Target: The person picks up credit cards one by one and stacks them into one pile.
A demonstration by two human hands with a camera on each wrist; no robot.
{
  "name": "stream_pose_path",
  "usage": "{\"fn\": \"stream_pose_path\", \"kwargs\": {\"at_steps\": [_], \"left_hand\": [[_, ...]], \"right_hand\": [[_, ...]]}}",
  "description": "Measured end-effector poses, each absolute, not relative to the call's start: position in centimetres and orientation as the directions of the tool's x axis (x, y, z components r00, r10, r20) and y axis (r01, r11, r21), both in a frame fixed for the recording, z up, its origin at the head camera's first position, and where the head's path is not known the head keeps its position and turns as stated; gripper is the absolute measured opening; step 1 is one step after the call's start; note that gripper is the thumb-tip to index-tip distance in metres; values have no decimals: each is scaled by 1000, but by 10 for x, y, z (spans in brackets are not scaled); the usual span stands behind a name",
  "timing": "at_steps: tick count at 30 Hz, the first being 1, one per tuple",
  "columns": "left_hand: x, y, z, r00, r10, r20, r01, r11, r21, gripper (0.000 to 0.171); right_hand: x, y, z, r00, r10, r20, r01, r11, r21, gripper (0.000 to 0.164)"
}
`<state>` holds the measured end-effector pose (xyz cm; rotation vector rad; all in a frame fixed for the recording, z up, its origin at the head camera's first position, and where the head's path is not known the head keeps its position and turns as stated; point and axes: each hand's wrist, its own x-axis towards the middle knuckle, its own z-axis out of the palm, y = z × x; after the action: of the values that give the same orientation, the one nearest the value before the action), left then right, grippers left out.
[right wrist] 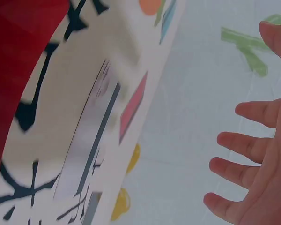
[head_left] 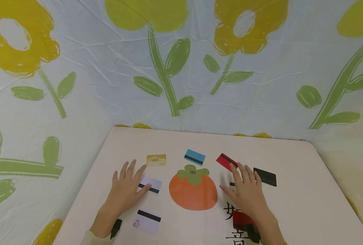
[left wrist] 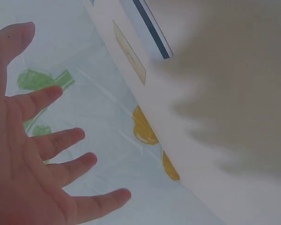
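My left hand (head_left: 124,191) hovers over the left part of the table with fingers spread, holding nothing. Under its thumb and index finger lies a white card (head_left: 153,184) with a dark stripe. Just beyond the fingertips is a gold card (head_left: 156,160); nearer the wrist lies another white striped card (head_left: 147,222). On the right, my right hand (head_left: 246,189), also spread and holding nothing, partly covers a white card (right wrist: 91,140). A red card (head_left: 226,161) shows past its fingertips, a black card (head_left: 265,177) beside them, and a second red card (head_left: 241,219) partly beneath the wrist.
A blue striped card (head_left: 194,157) lies at the back middle of the pale table (head_left: 301,190). The tabletop bears a printed orange persimmon (head_left: 193,192) and black characters (head_left: 229,211). A flower-patterned cloth (head_left: 261,102) hangs behind and along the sides.
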<state>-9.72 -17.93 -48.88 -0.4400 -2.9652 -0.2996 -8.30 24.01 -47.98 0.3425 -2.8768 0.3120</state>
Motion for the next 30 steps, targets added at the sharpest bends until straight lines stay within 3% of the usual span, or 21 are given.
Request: {"fn": "stream_pose_path", "kwargs": {"at_steps": [8,19,30], "left_hand": [[-86,-193,-487,-936,297,189,335,915,223,67],[-71,-204,-488,-943,303,135,331,892,309,66],[-58,-206,-490,-942,326,-80,257,853,454,64]], "right_hand": [[-85,211,-479,-937,-282,204,-323,923,-209,85],[-85,170,-483,-906,-334,258,-402,869,-287,76],[-81,126,-494,-893,-426,145,-448,817,-363,72]]}}
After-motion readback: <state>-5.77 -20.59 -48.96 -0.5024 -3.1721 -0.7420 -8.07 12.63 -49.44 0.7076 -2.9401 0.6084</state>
